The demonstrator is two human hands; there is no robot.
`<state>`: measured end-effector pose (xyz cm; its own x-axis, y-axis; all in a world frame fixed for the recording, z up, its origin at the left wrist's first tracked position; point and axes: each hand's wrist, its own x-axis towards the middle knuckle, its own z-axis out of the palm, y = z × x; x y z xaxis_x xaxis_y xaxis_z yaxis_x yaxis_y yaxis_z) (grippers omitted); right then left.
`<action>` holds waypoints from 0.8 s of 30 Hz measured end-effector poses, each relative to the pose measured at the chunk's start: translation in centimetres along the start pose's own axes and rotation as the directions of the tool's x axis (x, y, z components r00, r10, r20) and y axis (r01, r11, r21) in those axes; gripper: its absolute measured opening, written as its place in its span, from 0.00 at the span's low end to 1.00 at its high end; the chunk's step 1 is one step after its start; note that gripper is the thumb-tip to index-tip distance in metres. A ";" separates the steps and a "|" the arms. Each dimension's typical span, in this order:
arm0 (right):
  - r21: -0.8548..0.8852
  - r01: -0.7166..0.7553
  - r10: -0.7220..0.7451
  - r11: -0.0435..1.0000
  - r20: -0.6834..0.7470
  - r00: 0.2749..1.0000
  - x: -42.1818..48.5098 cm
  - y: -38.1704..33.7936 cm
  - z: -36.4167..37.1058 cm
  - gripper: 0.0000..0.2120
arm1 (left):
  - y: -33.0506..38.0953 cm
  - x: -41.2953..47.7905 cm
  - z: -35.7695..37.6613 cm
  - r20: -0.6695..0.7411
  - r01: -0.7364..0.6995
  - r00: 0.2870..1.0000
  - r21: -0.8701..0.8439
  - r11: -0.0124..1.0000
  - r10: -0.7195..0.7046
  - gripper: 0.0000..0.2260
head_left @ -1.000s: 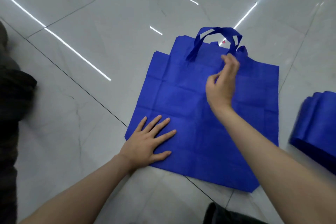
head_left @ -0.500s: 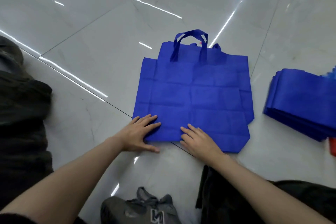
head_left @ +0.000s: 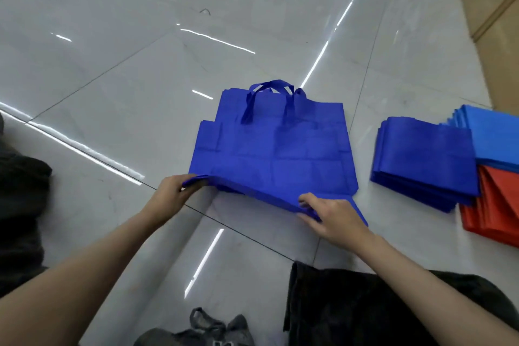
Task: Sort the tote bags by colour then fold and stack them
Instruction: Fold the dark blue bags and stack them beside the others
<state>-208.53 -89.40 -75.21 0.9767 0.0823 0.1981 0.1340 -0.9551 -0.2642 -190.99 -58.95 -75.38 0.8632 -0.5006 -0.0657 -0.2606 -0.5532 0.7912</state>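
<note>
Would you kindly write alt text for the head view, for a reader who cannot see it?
A left hand and right hand pinch the near edge of a blue tote bag on a tiled floor. Folded bags lie right of it: a dark blue stack, a light blue stack, a red stack.
</note>
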 end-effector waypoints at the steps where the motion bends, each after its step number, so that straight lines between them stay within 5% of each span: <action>1: 0.030 -0.094 0.093 0.995 0.023 0.995 -0.5 1.2 -0.9 0.10 | 0.3 0.5 -0.5 -0.004 0.052 0.999 -0.071 0.996 -0.052 0.06; 3: 0.155 -0.304 0.296 0.940 0.069 0.953 -1.4 3.5 -2.4 0.06 | 0.4 1.6 -1.3 -0.002 0.123 0.992 -0.176 0.977 -0.126 0.16; 5: 0.412 -0.477 0.463 0.777 0.140 0.875 -1.9 5.1 -3.6 0.03 | 0.8 2.5 -1.9 -0.007 0.166 0.985 -0.242 0.956 -0.172 0.21; 8: 0.661 -0.521 0.529 0.541 0.214 0.821 -1.7 6.2 -4.2 0.08 | 1.2 3.0 -2.3 0.024 0.215 0.975 -0.345 0.914 -0.221 0.19; 12: 0.757 -0.556 0.637 0.343 0.248 0.730 -0.5 6.3 -2.7 0.07 | 1.2 3.6 -2.0 0.022 0.331 0.933 -0.446 0.832 -0.360 0.21; 15: 0.796 -0.538 0.740 0.277 0.180 0.648 0.7 6.3 -1.4 0.04 | 1.1 3.7 -1.9 0.045 0.394 0.900 -0.508 0.766 -0.433 0.23; 19: 0.767 -0.576 0.814 0.284 0.125 0.567 2.5 6.8 0.1 0.12 | 0.1 3.8 -1.3 0.131 0.383 0.923 -0.388 0.838 -0.361 0.25; 24: 0.634 -0.742 0.896 0.217 0.173 0.409 4.7 8.0 2.0 0.12 | -2.2 5.5 0.0 -0.092 0.356 0.920 -0.207 0.911 -0.380 0.15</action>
<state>-202.55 -96.12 -78.27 0.5486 -0.7729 -0.3187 -0.5899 -0.0878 -0.8027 -185.65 -60.51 -77.53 0.9334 -0.1885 -0.3052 0.1593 -0.5445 0.8235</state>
